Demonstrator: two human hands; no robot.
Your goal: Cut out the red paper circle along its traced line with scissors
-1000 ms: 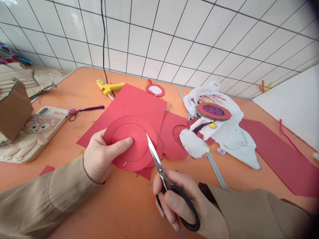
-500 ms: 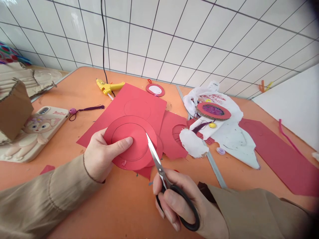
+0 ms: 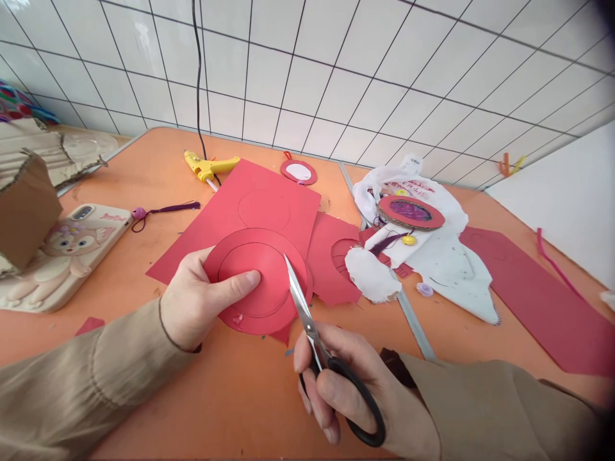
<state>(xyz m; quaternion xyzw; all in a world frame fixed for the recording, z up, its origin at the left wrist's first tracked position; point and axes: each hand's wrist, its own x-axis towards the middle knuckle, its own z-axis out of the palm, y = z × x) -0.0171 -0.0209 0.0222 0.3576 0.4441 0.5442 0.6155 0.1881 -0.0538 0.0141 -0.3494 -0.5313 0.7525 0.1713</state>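
My left hand (image 3: 204, 294) grips a round red paper disc (image 3: 273, 294) by its left edge, thumb on top and the other fingers hidden underneath. A smaller circle is drawn inside the disc's rim. My right hand (image 3: 350, 384) is closed round the black handles of a pair of scissors (image 3: 307, 323). The nearly closed blades point up and left, lying over the right part of the disc, with the tip near the drawn line. Behind the disc, a red sheet (image 3: 283, 186) with another drawn circle lies on the orange table (image 3: 230, 397).
A yellow glue gun (image 3: 209, 168) lies at the back. Cardboard (image 3: 29, 211), a phone (image 3: 72, 256) and a tasselled bead (image 3: 139, 213) are on the left. On the right are a white plastic bag (image 3: 456, 256), an oval red ornament (image 3: 412, 212) and a red strip (image 3: 542, 301).
The disc has shifted slightly right and down in my left hand, and its tilt differs a little. The scissors have hardly moved.
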